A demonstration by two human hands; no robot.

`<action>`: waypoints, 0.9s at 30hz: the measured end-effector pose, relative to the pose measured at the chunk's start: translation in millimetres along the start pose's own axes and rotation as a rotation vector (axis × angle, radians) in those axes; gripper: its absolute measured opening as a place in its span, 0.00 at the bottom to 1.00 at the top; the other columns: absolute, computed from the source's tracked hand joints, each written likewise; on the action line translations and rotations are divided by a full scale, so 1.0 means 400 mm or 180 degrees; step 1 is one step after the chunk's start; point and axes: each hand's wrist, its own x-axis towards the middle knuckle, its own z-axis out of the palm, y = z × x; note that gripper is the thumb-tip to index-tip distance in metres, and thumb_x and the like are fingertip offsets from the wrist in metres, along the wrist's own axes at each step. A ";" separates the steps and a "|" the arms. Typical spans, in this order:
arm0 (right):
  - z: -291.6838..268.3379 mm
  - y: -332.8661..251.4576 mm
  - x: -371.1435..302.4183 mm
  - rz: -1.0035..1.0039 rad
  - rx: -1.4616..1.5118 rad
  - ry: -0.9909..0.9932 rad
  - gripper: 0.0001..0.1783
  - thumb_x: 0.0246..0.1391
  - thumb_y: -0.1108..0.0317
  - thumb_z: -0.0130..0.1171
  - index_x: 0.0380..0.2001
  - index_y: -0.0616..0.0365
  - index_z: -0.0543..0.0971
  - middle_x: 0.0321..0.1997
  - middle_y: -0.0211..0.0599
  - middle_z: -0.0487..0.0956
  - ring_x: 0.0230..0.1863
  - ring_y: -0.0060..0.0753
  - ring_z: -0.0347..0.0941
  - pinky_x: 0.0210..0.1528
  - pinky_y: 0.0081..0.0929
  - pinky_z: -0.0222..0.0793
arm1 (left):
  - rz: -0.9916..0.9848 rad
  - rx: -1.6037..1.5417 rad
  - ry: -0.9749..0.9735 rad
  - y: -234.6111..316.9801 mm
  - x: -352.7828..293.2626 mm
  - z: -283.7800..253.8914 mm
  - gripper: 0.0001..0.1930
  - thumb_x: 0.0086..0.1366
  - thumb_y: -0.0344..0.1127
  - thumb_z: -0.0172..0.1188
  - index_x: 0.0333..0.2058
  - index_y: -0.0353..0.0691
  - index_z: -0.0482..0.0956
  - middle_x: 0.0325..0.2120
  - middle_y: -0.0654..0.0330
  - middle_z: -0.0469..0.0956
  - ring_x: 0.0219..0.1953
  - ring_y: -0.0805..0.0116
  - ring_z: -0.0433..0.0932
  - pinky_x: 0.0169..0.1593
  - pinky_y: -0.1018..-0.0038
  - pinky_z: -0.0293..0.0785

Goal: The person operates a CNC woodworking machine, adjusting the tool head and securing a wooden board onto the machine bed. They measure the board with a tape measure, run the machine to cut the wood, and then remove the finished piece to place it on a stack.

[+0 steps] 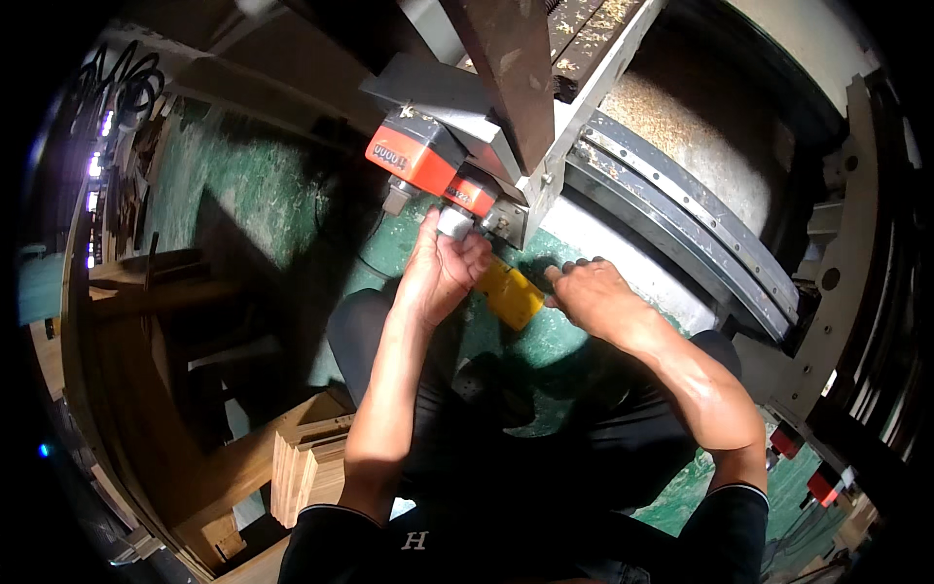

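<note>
My left hand (449, 265) reaches up with its fingers closed round a light grey knob (454, 224). The knob sits beneath a small orange-and-black position indicator (471, 195) on a metal machine. Beside that, a larger orange-and-black indicator (416, 154) is fixed higher up, with a metal shaft end (397, 198) below it. My right hand (595, 297) is to the right with curled fingers; what they hold, if anything, is hidden. Between my hands, lower down, is a yellow flat-sided object (513, 297) whose kind I cannot make out.
Wood shavings (671, 112) lie within the machine, behind a curved metal rail (696, 219). A dark steel beam (506, 78) slants down above the indicators. Stacked wooden boards (309, 467) stand at lower left. The floor (229, 185) is green and worn.
</note>
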 end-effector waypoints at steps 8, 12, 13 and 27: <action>-0.015 -0.011 -0.009 -0.0067 0.0104 -0.0145 0.17 0.54 0.57 0.57 0.40 0.60 0.75 0.31 0.45 0.80 0.38 0.46 0.78 0.40 0.37 0.71 | 0.2874 0.6155 0.1579 -0.048 -0.001 0.101 0.14 0.54 0.23 0.62 0.38 0.36 0.69 0.33 0.52 0.71 0.34 0.53 0.74 0.40 0.71 0.71; -0.024 -0.013 -0.019 -0.0136 0.0071 0.0004 0.17 0.54 0.57 0.56 0.39 0.60 0.74 0.30 0.45 0.80 0.37 0.46 0.78 0.40 0.38 0.71 | 0.3004 0.6253 0.1527 -0.051 0.000 0.075 0.13 0.54 0.23 0.62 0.37 0.37 0.68 0.30 0.53 0.70 0.33 0.52 0.74 0.38 0.70 0.72; -0.033 -0.017 -0.018 -0.0092 0.0077 -0.0050 0.17 0.54 0.57 0.56 0.39 0.61 0.74 0.30 0.45 0.80 0.37 0.46 0.78 0.40 0.38 0.71 | 0.3053 0.6289 0.1481 -0.047 0.000 0.076 0.13 0.54 0.23 0.62 0.36 0.37 0.68 0.30 0.54 0.70 0.33 0.52 0.73 0.38 0.70 0.72; -0.062 -0.027 -0.019 -0.0146 0.0168 0.0076 0.16 0.55 0.58 0.55 0.37 0.62 0.73 0.28 0.47 0.79 0.37 0.47 0.77 0.40 0.39 0.71 | 0.4217 0.6730 0.1116 -0.048 0.014 0.057 0.18 0.46 0.15 0.55 0.38 0.37 0.70 0.31 0.52 0.68 0.34 0.51 0.72 0.37 0.65 0.72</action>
